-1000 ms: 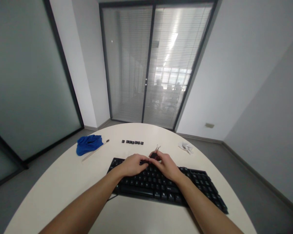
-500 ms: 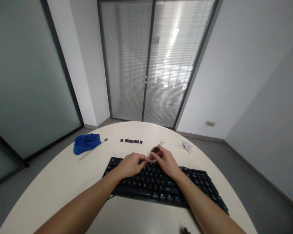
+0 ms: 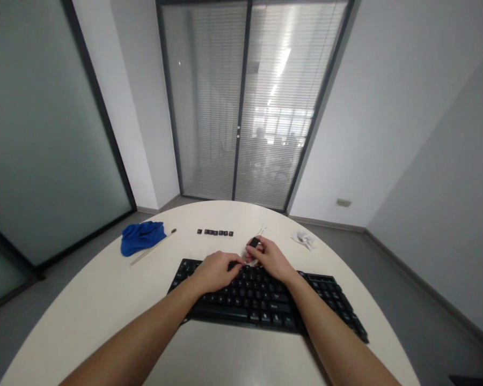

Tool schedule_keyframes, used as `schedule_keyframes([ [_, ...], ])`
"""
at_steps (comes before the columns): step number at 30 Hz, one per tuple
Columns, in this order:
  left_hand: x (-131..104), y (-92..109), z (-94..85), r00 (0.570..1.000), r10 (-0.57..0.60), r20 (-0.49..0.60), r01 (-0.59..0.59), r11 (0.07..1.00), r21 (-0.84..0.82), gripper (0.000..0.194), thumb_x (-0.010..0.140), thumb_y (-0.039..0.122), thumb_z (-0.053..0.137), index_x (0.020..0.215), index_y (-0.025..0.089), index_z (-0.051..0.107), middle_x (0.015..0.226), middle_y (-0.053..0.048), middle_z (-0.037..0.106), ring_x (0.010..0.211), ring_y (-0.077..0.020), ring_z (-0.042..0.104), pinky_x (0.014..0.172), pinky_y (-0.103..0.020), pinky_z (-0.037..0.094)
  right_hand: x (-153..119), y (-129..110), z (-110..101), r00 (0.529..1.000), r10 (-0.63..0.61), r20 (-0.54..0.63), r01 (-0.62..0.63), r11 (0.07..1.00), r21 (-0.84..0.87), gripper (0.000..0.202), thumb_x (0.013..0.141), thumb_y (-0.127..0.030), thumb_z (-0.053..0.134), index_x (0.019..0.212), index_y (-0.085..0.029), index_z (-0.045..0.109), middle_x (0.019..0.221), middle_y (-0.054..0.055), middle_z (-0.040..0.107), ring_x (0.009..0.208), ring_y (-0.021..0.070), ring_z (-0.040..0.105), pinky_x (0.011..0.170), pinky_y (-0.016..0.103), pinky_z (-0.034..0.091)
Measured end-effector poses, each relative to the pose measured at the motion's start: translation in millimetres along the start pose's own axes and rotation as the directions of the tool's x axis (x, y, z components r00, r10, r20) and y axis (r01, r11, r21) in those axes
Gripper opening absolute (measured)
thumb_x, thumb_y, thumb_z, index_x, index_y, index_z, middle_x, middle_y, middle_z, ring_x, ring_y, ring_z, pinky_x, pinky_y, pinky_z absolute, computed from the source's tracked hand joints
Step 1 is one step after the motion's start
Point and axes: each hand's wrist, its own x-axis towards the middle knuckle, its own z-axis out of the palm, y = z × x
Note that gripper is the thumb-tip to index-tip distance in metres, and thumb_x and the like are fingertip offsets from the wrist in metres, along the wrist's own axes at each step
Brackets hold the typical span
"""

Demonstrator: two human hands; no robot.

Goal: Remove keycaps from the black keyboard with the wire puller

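A black keyboard [image 3: 233,297] lies on the round table in front of me. My right hand [image 3: 270,259] is closed around a keycap puller [image 3: 255,242], its dark handle between the fingers and thin wire ends pointing away from me, above the keyboard's far edge. My left hand [image 3: 219,271] rests over the left part of the keyboard, thumb and fingers drawn together close to the right fingertips. Whatever lies between the left fingertips is too small to make out. Beyond the hands, several loose black keycaps [image 3: 215,232] sit in a row.
A blue cloth [image 3: 143,237] lies at the left of the pale table [image 3: 104,300], with a thin brush [image 3: 153,247] alongside it. At the right is a crumpled white cloth or tissue [image 3: 304,239]. Glass doors with blinds [image 3: 241,107] stand behind the table.
The right hand, with the puller, has shifted slightly up and left, while the left hand stays almost in place. A blurred dark object at the bottom edge is out of view.
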Motion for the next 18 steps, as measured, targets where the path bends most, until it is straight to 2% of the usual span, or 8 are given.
schedule_keyframes([
  [3,-1,2,0.6,1.000,0.002,-0.013,-0.001,0.997,0.083,0.027,0.091,0.033,0.045,0.098,0.027,0.071,0.092,-0.001,0.074,0.083,-0.0201,0.066,0.076,-0.029,0.047,-1,0,-1,1.000,-0.006,-0.011,0.006,1.000,0.013,0.033,0.080,-0.048,0.065,0.091,-0.018,0.056,0.075,0.003,0.071,0.070,0.0177,0.069,0.062,0.028,0.054],
  [6,-3,7,-1.2,0.994,0.031,-0.106,-0.003,0.966,0.259,0.024,0.089,0.031,0.047,0.090,0.022,0.069,0.086,-0.004,0.072,0.081,-0.0216,0.064,0.074,-0.031,0.047,-2,-1,-2,1.000,0.016,-0.021,-0.016,1.000,0.008,0.033,0.080,-0.048,0.064,0.090,-0.018,0.056,0.076,0.003,0.071,0.069,0.0172,0.069,0.056,0.024,0.052],
  [8,-5,17,-3.5,0.977,0.131,-0.167,-0.062,0.929,0.365,0.020,0.087,0.028,0.049,0.086,0.019,0.067,0.086,-0.006,0.069,0.083,-0.0224,0.062,0.074,-0.032,0.046,-2,-1,-4,0.999,0.030,-0.030,-0.029,0.999,0.026,0.033,0.080,-0.049,0.065,0.090,-0.018,0.057,0.077,0.003,0.071,0.069,0.0170,0.069,0.053,0.023,0.050],
  [10,-9,33,-4.3,0.943,0.300,-0.145,-0.212,0.875,0.434,0.018,0.087,0.025,0.048,0.084,0.017,0.064,0.082,-0.007,0.067,0.082,-0.0219,0.060,0.073,-0.032,0.046,-2,0,-5,0.998,0.032,-0.053,-0.029,0.998,0.058,0.033,0.080,-0.048,0.065,0.092,-0.018,0.057,0.080,0.003,0.071,0.071,0.0165,0.068,0.054,0.022,0.049],
  [12,-17,54,0.0,0.861,0.507,-0.027,-0.452,0.789,0.416,0.018,0.089,0.026,0.049,0.082,0.017,0.063,0.083,-0.006,0.067,0.080,-0.0200,0.059,0.073,-0.032,0.045,-1,1,-6,0.995,0.049,-0.091,-0.039,0.994,0.102,0.034,0.080,-0.048,0.066,0.094,-0.019,0.057,0.082,0.003,0.071,0.073,0.0159,0.068,0.055,0.021,0.049],
  [14,-27,76,12.6,0.722,0.683,0.111,-0.675,0.661,0.328,0.018,0.090,0.028,0.050,0.083,0.019,0.063,0.082,-0.003,0.067,0.077,-0.0178,0.059,0.068,-0.031,0.045,0,-2,-9,0.987,0.086,-0.133,-0.065,0.985,0.159,0.034,0.079,-0.048,0.067,0.095,-0.020,0.057,0.083,0.004,0.071,0.073,0.0154,0.069,0.056,0.020,0.048],
  [16,-39,93,34.8,0.617,0.767,0.176,-0.786,0.588,0.192,0.017,0.090,0.034,0.052,0.094,0.021,0.063,0.092,0.000,0.069,0.080,-0.0164,0.061,0.064,-0.029,0.046,1,-7,-14,0.979,0.125,-0.164,-0.089,0.973,0.213,0.035,0.078,-0.048,0.068,0.096,-0.020,0.057,0.086,0.004,0.071,0.075,0.0152,0.069,0.057,0.020,0.047],
  [18,-49,102,65.1,0.533,0.818,0.217,-0.846,0.523,0.105,0.020,0.093,0.029,0.050,0.109,0.026,0.061,0.106,0.002,0.069,0.091,-0.0145,0.062,0.062,-0.026,0.047,1,-15,-23,0.971,0.148,-0.187,-0.100,0.965,0.244,0.035,0.077,-0.048,0.069,0.096,-0.021,0.058,0.088,0.004,0.071,0.077,0.0153,0.069,0.059,0.020,0.047],
])
